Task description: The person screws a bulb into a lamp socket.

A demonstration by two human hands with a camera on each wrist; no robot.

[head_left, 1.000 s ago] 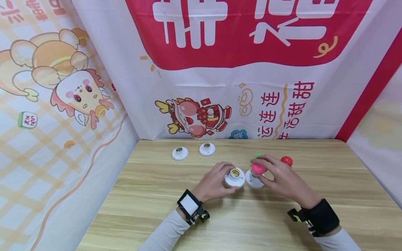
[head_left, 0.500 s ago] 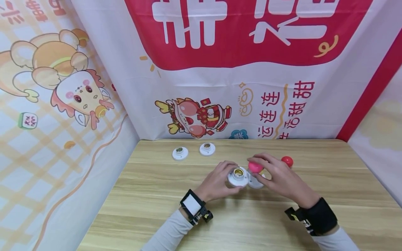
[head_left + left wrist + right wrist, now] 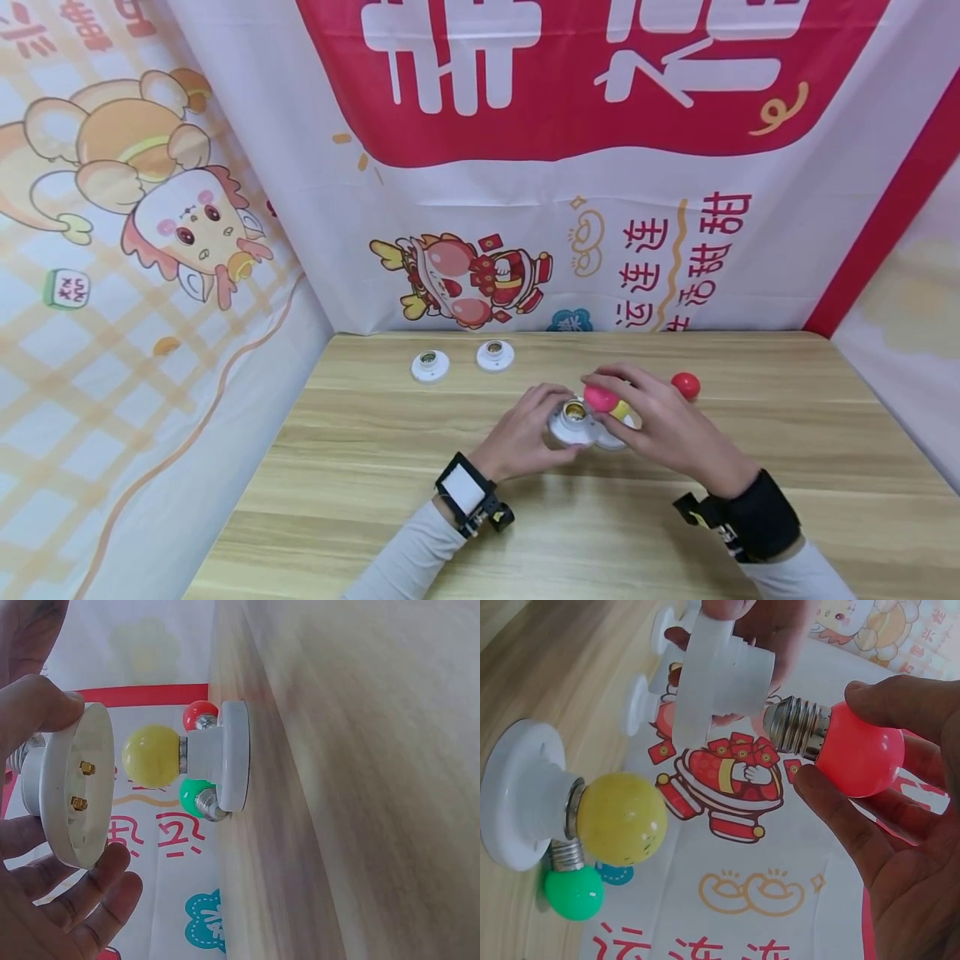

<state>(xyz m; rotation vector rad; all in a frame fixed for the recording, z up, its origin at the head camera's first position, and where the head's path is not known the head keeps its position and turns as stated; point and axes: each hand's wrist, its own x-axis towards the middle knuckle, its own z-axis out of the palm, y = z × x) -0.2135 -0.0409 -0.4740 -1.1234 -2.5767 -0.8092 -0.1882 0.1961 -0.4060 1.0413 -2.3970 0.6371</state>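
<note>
Behind the wood-grained desk [image 3: 570,517] hangs a white cloth [image 3: 585,179], its big red panel [image 3: 573,75] bearing white characters, with a red-clad cartoon figure [image 3: 480,279] printed sideways lower down. Over on the left, an orange-checked cloth [image 3: 112,400] shows a horned cartoon creature [image 3: 150,154], head lowest.

Pinkish-red bulb [image 3: 862,754] w/ silver thread [image 3: 799,726]; held socket [image 3: 724,675] wht, brass-col. screws [image 3: 79,803]; dk-specked yellow bulb [image 3: 622,817]; green bulb [image 3: 574,893] & red bulb [image 3: 686,386], also silver-threaded. Worktop [image 3: 337,500] lt brown, woodgrain streaks. Back cloth [image 3: 300,208] wht w/ red panel [image 3: 555,137], wht + red chars; side cloth [image 3: 172,400] wht w/ pale-orange check. Sleeves [image 3: 408,557] lt grey.
</note>
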